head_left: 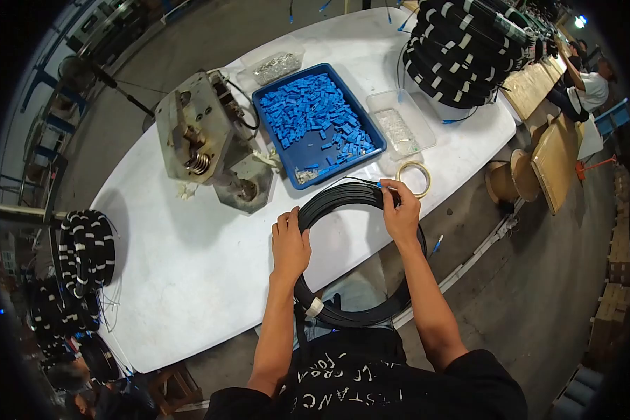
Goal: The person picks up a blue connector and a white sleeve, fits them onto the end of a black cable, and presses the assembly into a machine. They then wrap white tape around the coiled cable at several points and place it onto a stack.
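Observation:
A coil of black cable [350,197] rests partly on the white table's front edge and leans toward my body. My left hand [290,241] is closed on the coil's left side, fingers over the outer edge. At the coil's upper right, my right hand [401,213] pinches a cable end with a small blue connector [380,185]. A whitish tie or tape band [315,306] wraps the coil at its lower left. Another loose cable end with a blue tip [437,244] sticks out to the right of my right forearm.
On the white table [189,280] are a blue tray of blue connector parts [308,112], a metal press [203,140], clear tubs of small parts [399,133] and a tape roll [414,179]. Banded cable coils [448,56] are stacked at far right; more coils [86,252] hang left. People sit nearby.

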A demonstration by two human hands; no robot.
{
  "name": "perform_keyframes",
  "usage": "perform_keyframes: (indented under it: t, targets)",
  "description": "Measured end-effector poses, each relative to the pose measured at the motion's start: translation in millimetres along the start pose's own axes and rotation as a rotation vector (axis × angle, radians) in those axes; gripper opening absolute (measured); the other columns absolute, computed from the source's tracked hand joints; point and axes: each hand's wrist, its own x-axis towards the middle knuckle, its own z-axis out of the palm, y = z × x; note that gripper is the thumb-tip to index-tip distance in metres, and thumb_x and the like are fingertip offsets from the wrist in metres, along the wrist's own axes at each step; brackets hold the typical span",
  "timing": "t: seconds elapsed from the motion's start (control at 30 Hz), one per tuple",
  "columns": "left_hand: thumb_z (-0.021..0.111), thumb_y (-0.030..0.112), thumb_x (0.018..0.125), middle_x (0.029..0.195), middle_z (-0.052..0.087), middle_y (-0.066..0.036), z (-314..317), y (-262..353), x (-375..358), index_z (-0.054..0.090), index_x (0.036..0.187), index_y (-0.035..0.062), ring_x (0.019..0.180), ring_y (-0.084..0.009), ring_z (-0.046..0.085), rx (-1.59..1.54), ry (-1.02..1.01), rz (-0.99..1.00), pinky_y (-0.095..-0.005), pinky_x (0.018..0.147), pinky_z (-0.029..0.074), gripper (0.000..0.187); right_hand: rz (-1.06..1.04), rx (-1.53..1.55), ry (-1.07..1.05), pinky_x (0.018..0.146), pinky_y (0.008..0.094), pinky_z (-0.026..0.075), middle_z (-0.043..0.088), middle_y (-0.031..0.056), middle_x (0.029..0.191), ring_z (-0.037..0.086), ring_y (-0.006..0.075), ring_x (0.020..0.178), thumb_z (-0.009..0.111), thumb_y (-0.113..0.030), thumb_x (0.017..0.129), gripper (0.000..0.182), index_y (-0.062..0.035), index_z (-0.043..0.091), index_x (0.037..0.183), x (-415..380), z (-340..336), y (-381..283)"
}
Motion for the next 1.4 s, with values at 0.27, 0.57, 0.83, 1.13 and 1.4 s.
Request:
perform_keyframes:
  t: [0.27, 0.57, 0.83, 1.13, 1.4]
  targets:
    - [0.069, 0.01, 0.076, 0.11, 0.053, -0.021, -52.1, -48.4, -48.1, 0.053, 0.126, 0.0015, 0.101, -0.0398, 0.054, 0.041, 0.013, -0.137, -0.0464, 0.089, 0.045, 0.053, -0.003, 0.08, -0.181, 0.069, 0.0322, 0.053, 0.07, 0.0141, 0.088, 0.069, 0.0249, 0.075, 0.062, -0.001, 0.085, 0.015, -0.0026, 0.068, 0.099, -25.9, 59.9, -38.7]
    - [0.073, 0.017, 0.072, 0.121, 0.053, -0.023, -83.7, -75.4, -48.8, 0.055, 0.126, 0.0012, 0.11, -0.0401, 0.052, 0.12, 0.14, -0.14, -0.0456, 0.094, 0.045, 0.059, -0.205, 0.195, -0.418, 0.066, 0.0364, 0.054, 0.07, 0.0154, 0.091, 0.07, 0.0288, 0.076, 0.063, -0.005, 0.083, 0.013, -0.0024, 0.067, 0.095, -54.9, 142.1, -76.4]
    - [0.074, 0.018, 0.075, 0.116, 0.061, -0.013, -86.1, -122.1, -27.9, 0.061, 0.121, 0.0067, 0.105, -0.0352, 0.055, 0.05, 0.051, 0.001, -0.0442, 0.09, 0.046, 0.05, -0.33, 0.266, -0.564, 0.074, 0.037, 0.054, 0.069, 0.0162, 0.094, 0.067, 0.0345, 0.081, 0.062, -0.005, 0.084, 0.016, -0.0003, 0.066, 0.099, -67.6, 189.1, -96.7]
    - [0.074, 0.026, 0.08, 0.114, 0.062, -0.013, -92.1, -92.1, -35.4, 0.06, 0.127, 0.0094, 0.105, -0.0342, 0.057, 0.094, 0.085, -0.101, -0.042, 0.09, 0.047, 0.051, -0.224, -0.37, -0.461, 0.098, 0.0532, 0.037, 0.051, 0.0174, 0.127, 0.043, 0.042, 0.119, 0.079, -0.018, 0.068, 0.066, -0.0124, 0.053, 0.128, -97.0, 80.8, -67.0]
    - [0.077, 0.023, 0.077, 0.115, 0.06, -0.014, -85.8, -99.2, -33.7, 0.06, 0.124, 0.0052, 0.107, -0.0348, 0.056, 0.165, 0.054, -0.121, -0.0428, 0.09, 0.048, 0.053, 0.137, -0.4, -0.431, 0.09, 0.0493, 0.043, 0.051, 0.0228, 0.114, 0.049, 0.0422, 0.108, 0.077, -0.017, 0.071, 0.06, -0.0014, 0.052, 0.124, -125.6, 41.6, -47.6]
